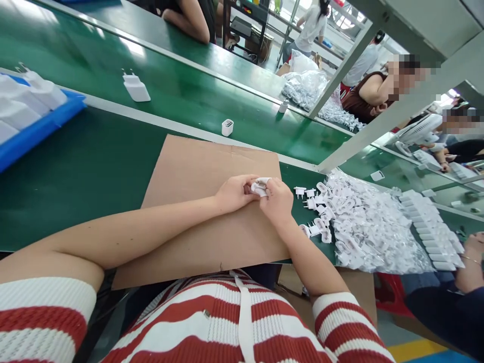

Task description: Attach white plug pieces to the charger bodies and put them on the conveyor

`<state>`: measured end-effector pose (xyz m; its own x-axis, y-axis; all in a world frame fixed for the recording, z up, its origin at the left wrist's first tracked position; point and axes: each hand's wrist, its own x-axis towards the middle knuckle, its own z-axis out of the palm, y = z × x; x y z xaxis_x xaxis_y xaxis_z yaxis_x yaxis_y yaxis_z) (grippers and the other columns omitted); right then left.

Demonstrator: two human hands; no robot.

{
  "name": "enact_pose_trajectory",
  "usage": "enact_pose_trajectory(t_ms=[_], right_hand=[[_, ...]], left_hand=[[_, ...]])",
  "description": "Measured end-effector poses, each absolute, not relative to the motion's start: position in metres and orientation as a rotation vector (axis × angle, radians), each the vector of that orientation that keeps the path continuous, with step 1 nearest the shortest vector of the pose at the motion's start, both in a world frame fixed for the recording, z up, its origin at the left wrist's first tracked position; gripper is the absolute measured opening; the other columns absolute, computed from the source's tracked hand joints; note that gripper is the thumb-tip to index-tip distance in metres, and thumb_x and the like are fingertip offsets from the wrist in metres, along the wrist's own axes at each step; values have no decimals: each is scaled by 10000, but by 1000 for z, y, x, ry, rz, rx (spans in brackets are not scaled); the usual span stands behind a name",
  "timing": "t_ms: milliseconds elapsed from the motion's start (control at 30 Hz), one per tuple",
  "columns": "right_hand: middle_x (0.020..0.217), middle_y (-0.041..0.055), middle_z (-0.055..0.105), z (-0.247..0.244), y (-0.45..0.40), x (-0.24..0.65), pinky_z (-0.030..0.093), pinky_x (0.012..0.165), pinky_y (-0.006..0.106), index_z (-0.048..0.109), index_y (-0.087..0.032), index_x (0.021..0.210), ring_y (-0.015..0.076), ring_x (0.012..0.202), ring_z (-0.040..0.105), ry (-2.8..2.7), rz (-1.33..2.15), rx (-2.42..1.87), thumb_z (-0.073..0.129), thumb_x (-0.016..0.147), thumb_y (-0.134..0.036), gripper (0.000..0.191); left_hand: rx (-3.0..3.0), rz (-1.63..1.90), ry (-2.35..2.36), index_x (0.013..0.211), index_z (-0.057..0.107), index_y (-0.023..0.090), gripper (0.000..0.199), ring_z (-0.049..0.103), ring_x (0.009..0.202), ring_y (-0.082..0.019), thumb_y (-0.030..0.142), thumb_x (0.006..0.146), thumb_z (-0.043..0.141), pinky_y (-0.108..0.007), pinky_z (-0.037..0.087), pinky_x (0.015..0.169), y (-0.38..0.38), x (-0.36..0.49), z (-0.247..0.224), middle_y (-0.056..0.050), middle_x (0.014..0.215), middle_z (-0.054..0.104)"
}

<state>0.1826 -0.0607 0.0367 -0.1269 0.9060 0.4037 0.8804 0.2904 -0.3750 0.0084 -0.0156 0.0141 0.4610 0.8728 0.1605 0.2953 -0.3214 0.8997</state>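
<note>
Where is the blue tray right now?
In the head view, the blue tray is at the left edge, holding white charger parts, left of the cardboard sheet on the green table.

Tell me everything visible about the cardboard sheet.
The cardboard sheet is brown and roughly rectangular, lying flat on the green tabletop and reaching its near edge. Faint creases show by its far edge, a small tear-like mark at its near one. The left hand and right hand are over it; contact is unclear.
</note>
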Motion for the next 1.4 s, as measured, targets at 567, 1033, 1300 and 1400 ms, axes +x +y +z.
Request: enact_pose_trajectory(t_ms=[567,1033,1300,1400], right_hand=[[1244,178,715,56,-58,278,395,1050,599,714,-207,1234,383,1185,606,-1932,-135,-2273,566,808,-53,477],[1211,80,662,53,-42,271,604,841,374,698,-232,1160,210,951,714,-1310,775,-1594,782,763,-338,419],[1101,40,755,67,-52,242,594,951,427,670,-260,1158,222,1006,746,-1242,1199,-1276,869,715,-391,504],[1091,45,764,66,-54,238,588,964,417,651,-267,1191,232,1075,734,-1294,1130,-1308,870,726,-365,523]], left_hand=[[2243,810,1607,1135,744,176,333,567,1144,-293,426,951,626,-429,379,999,123,21,42,-92,1092,746],[1776,922,2257,1555,282,7,902,225,1478,-371,350,878,767,-595,93,1229,185,-73,36,-208,1682,265],[1989,1078,1854,1380,648,151,475,569,1229,-236,356,953,671,-425,404,1142,129,-75,45,-66,1389,671],[2020,1039,1429,1281,719,206,426,661,1142,-236,388,896,713,-349,502,1044,61,-39,44,-38,1297,734]])
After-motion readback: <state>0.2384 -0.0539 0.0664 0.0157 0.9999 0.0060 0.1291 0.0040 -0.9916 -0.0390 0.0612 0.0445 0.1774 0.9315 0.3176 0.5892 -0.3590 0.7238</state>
